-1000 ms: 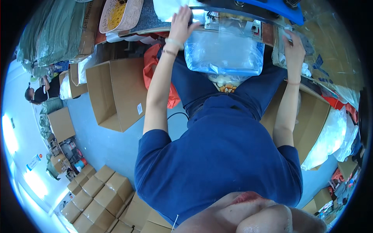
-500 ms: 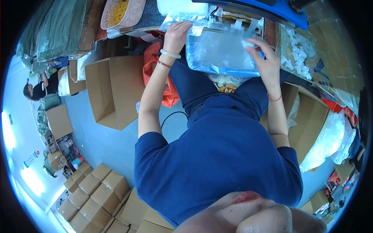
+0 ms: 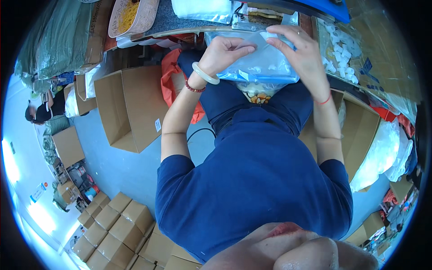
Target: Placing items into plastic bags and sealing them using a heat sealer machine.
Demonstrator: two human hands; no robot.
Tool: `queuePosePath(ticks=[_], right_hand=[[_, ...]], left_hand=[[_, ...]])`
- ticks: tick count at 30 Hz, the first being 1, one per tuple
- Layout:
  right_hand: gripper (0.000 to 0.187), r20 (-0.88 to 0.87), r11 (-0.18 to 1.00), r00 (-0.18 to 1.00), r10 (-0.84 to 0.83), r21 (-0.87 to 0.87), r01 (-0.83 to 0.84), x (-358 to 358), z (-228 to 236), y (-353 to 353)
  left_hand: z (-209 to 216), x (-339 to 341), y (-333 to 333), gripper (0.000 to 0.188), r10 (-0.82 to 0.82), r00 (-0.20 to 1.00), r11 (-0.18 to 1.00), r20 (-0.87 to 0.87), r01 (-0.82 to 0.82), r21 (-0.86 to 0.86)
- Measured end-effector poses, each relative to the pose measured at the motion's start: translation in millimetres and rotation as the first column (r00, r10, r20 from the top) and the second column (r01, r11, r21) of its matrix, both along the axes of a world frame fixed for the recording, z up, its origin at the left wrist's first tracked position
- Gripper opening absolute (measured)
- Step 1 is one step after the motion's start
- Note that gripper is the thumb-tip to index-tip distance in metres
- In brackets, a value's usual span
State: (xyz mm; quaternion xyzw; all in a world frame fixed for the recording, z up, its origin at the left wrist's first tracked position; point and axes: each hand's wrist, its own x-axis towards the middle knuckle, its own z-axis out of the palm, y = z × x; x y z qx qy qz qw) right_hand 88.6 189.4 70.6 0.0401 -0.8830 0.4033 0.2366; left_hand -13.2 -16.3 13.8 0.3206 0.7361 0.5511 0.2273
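Observation:
My left hand [image 3: 225, 55], with a pale bangle on its wrist, pinches the edge of a clear plastic bag [image 3: 251, 41] between thumb and fingers. Opposite it, my right hand [image 3: 302, 50] holds a small white plastic piece [image 3: 267, 35] with thumb and fingertips, at the bag's upper edge. Whether the piece is inside the bag or in front of it, I cannot tell. Below both hands, a blue-tinted stack of clear plastic bags [image 3: 258, 74] lies across my lap, partly hidden by the hands.
Loose white plastic pieces [image 3: 344, 54] lie on the bench at the right. A basket with yellow rubber bands [image 3: 128, 18] stands at the upper left, near white bags [image 3: 202, 10]. Open cartons [image 3: 139, 103] flank my legs; stacked boxes [image 3: 117, 225] stand behind. Another person [image 3: 49, 105] is far left.
My left hand has moved right and nearer, bringing a clear bag over the stack. My right hand has moved up and left with the white piece to meet the bag.

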Motion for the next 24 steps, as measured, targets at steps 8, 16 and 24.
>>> queuePosePath(ticks=[8, 16, 24], right_hand=[[0.028, 0.297, 0.969, 0.955, 0.025, -0.243, 0.05, -6.9, -26.4, 24.5], [0.029, 0.304, 0.986, 0.943, 0.137, -0.132, -0.101, -12.6, -25.9, 32.3], [0.03, 0.456, 0.997, 0.887, 0.079, -0.036, -0.07, -17.4, -26.5, 45.3]], left_hand=[[-26.8, -3.4, 10.0, 0.021, -0.068, 0.897, 0.997, 0.436, 0.052, 0.048], [-25.6, -2.0, 18.2, 0.022, -0.048, 0.934, 0.999, 0.353, 0.048, 0.008], [-37.7, -2.6, 27.6, 0.025, -0.2, 0.619, 0.979, 0.76, 0.094, 0.182]])
